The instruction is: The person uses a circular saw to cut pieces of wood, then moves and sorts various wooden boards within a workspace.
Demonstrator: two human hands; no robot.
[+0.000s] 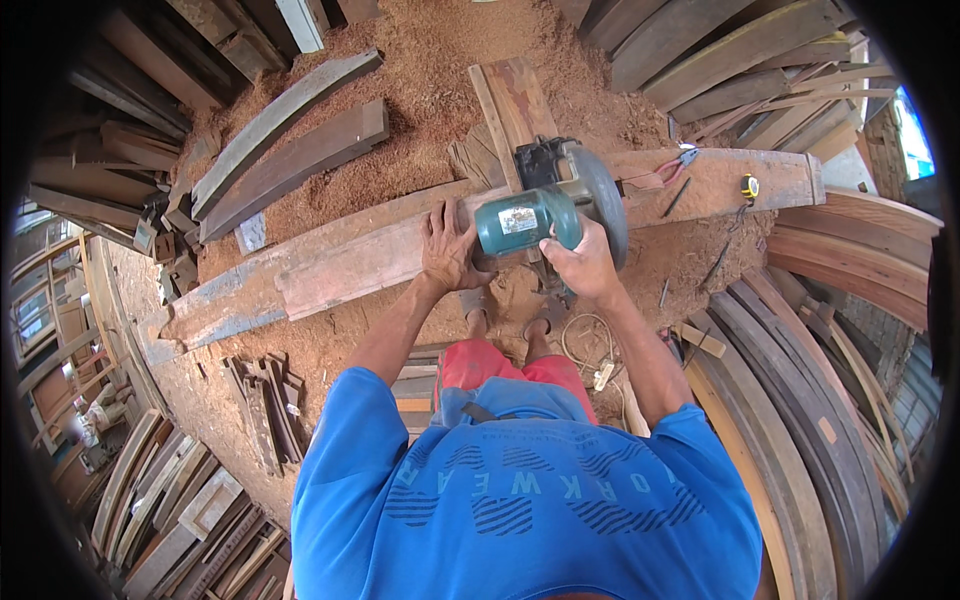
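Note:
My right hand [575, 260] grips the rear handle of a teal circular saw [515, 220], its round guard to the right. The saw rests over a short reddish board [510, 100], which lies crosswise on a long, weathered plank [350, 270]. My left hand [448, 245] lies on the wood just left of the saw's motor, fingers spread and thumb down by the near edge. The blade is hidden. On the plank to the right are red-handled pliers [678, 170], a dark slim rod [676, 197] and a yellow tape measure [748, 187].
Curved timbers [280, 130] lie in sawdust beyond the plank. More boards are stacked at upper right [730, 50], right [840, 450] and lower left [190, 510]. A pale cord [588, 330] loops beside my sandalled feet [477, 322] below the plank.

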